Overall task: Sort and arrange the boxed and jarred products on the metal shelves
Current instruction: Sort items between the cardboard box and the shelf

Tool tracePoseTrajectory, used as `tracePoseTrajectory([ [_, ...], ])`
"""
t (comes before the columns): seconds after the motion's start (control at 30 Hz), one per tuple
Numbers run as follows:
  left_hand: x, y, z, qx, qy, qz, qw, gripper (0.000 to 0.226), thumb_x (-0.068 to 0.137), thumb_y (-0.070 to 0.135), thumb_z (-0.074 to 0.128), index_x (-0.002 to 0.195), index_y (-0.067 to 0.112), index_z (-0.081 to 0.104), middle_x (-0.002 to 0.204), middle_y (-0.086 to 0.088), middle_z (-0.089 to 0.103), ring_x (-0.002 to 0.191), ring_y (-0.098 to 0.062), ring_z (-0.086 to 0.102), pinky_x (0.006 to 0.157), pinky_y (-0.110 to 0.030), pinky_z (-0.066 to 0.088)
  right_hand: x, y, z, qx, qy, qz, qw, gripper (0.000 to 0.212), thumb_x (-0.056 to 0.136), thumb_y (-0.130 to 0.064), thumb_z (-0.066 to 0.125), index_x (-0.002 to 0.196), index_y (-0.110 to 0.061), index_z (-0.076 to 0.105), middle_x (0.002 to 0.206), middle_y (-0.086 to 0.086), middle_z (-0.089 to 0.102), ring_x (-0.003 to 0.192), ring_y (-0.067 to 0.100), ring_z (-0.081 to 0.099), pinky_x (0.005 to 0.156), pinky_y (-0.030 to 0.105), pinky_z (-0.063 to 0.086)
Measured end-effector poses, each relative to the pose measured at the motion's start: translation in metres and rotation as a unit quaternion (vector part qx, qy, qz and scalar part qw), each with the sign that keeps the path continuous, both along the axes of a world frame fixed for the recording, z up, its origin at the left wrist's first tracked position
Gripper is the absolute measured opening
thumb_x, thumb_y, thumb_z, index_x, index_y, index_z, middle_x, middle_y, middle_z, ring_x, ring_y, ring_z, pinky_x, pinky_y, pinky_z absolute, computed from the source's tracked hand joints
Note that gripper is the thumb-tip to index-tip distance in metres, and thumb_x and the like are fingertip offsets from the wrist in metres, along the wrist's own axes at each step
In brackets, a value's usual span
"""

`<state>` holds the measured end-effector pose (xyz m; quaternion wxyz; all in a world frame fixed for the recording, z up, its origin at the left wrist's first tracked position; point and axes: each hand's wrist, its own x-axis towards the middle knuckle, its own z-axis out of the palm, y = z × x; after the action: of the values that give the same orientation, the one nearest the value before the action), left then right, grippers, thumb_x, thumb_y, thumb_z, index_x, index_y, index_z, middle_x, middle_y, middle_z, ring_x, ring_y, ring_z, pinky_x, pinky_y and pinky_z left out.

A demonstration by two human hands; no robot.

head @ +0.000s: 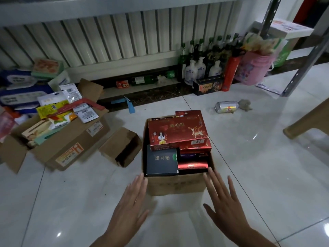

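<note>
Product carton (178,185) sits on the tile floor (258,175), centre of view, top open, packed with boxed goods. Top layer: 1 big red box (178,132) with a deer print, lying flat and slightly skewed. Below it at the near edge: 1 dark box (162,163) on the left, 1 small red box (193,165) on the right. Left hand (131,202) is flat, fingers straight, gripping nothing, fingertips by the carton's near-left corner. Right hand (224,200) same, spread flat, fingertips by the near-right corner. Cannot tell if either actually touches the cardboard. Just left of the carton: 1 small empty carton (121,147) tipped on its side. Further left: a bigger open carton (71,148) heaped with packets. Behind, well apart: 1 can (226,106) lying on the floor. Along the radiator (106,36): a row of dark bottles (204,49), 3 white pump bottles (195,68), a pink bucket (252,68). Metal shelf upright (302,57) far right, slanting down to the floor.
</note>
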<state>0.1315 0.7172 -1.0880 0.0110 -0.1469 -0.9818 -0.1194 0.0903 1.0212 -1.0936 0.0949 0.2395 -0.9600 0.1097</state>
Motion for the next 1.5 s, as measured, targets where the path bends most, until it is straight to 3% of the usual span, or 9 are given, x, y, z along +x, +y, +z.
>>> tracePoseTrajectory([
  [0.1, 0.002, 0.005, 0.003, -0.045, 0.034, 0.018, 0.998, 0.088, 0.074, 0.025, 0.070, 0.149, 0.003, 0.030, 0.156, -0.015, 0.031, 0.147, -0.023, 0.017, 0.116, -0.032, 0.011, 0.001, 0.000, 0.001, 0.036, -0.013, -0.019, 0.999, 0.118, 0.056, -0.028, 0.092, 0.150, -0.007, 0.024, 0.158, 0.016, 0.026, 0.147, 0.026, 0.015, 0.115, 0.044, 0.016],
  [0.23, -0.003, 0.010, 0.010, -0.095, 0.070, 0.025, 0.993, 0.073, 0.080, 0.022, 0.044, 0.149, 0.004, 0.029, 0.156, -0.012, 0.029, 0.141, -0.028, 0.037, 0.113, -0.038, 0.017, -0.011, -0.004, 0.007, 0.042, -0.021, -0.045, 0.998, 0.114, 0.055, -0.014, 0.089, 0.149, -0.005, 0.025, 0.155, 0.017, 0.031, 0.147, 0.026, 0.014, 0.115, 0.041, 0.013],
  [0.37, -0.026, 0.015, 0.022, -0.074, 0.020, 0.046, 0.996, 0.092, 0.064, 0.012, 0.077, 0.147, 0.004, 0.038, 0.156, -0.011, 0.032, 0.139, -0.025, 0.040, 0.112, -0.039, 0.026, -0.033, -0.007, 0.018, 0.047, -0.026, -0.050, 0.997, 0.109, 0.059, -0.012, 0.086, 0.149, -0.004, 0.025, 0.155, 0.018, 0.030, 0.145, 0.029, 0.024, 0.115, 0.040, 0.013],
  [0.5, -0.068, 0.012, 0.024, -0.071, -0.017, 0.066, 0.995, 0.093, 0.090, 0.019, 0.052, 0.150, 0.015, -0.019, 0.158, 0.000, -0.026, 0.151, -0.017, 0.003, 0.123, -0.035, 0.003, -0.072, -0.014, 0.025, 0.069, -0.031, -0.045, 0.996, 0.104, 0.063, -0.011, 0.083, 0.151, -0.002, 0.027, 0.157, 0.018, 0.027, 0.144, 0.032, 0.027, 0.116, 0.043, 0.018],
  [0.67, -0.128, 0.008, 0.029, -0.053, -0.032, 0.085, 0.994, 0.091, 0.095, 0.028, 0.049, 0.151, 0.019, -0.022, 0.159, 0.004, -0.029, 0.149, -0.013, 0.008, 0.121, -0.035, -0.001, -0.134, -0.021, 0.022, 0.112, -0.048, -0.051, 0.991, 0.096, 0.093, -0.021, 0.050, 0.143, -0.016, -0.032, 0.153, 0.004, -0.035, 0.143, 0.021, -0.029, 0.118, 0.037, -0.015],
  [0.77, -0.161, 0.006, 0.030, -0.040, -0.057, 0.100, 0.993, 0.096, 0.093, 0.029, 0.054, 0.151, 0.021, -0.023, 0.157, 0.008, -0.031, 0.148, -0.013, 0.014, 0.121, -0.038, 0.002, -0.174, -0.025, 0.023, 0.141, -0.046, -0.043, 0.988, 0.101, 0.092, -0.022, 0.048, 0.137, -0.017, -0.042, 0.150, 0.004, -0.041, 0.142, 0.021, -0.033, 0.117, 0.036, -0.018],
  [1.07, -0.253, 0.005, 0.050, -0.058, -0.152, 0.162, 0.973, 0.098, 0.092, 0.022, 0.056, 0.152, 0.023, -0.022, 0.158, 0.008, -0.030, 0.126, -0.017, 0.047, 0.117, -0.053, 0.021, -0.283, -0.044, 0.024, 0.146, -0.050, -0.041, 0.987, 0.096, 0.086, -0.015, 0.053, 0.153, -0.018, -0.015, 0.163, 0.004, -0.013, 0.138, 0.015, -0.028, 0.112, 0.034, -0.017],
  [1.27, -0.299, -0.003, 0.066, -0.052, -0.190, 0.170, 0.965, 0.097, 0.094, 0.022, 0.057, 0.153, 0.021, -0.020, 0.158, 0.008, -0.029, 0.110, -0.023, 0.056, 0.103, -0.048, 0.043, -0.334, -0.062, 0.025, 0.172, -0.068, -0.052, 0.981, 0.102, 0.085, -0.022, 0.059, 0.153, -0.017, -0.017, 0.162, 0.004, -0.017, 0.147, 0.019, -0.020, 0.112, 0.033, -0.014],
  [1.5, -0.323, -0.005, 0.069, -0.029, -0.201, 0.174, 0.964, 0.094, 0.095, 0.026, 0.057, 0.154, 0.020, -0.015, 0.160, 0.009, -0.025, 0.119, -0.021, 0.052, 0.100, -0.042, 0.045, -0.358, -0.074, 0.032, 0.186, -0.115, -0.057, 0.974, 0.103, 0.088, -0.027, 0.059, 0.152, -0.017, -0.021, 0.161, 0.006, -0.021, 0.148, 0.022, -0.020, 0.118, 0.038, -0.004],
])
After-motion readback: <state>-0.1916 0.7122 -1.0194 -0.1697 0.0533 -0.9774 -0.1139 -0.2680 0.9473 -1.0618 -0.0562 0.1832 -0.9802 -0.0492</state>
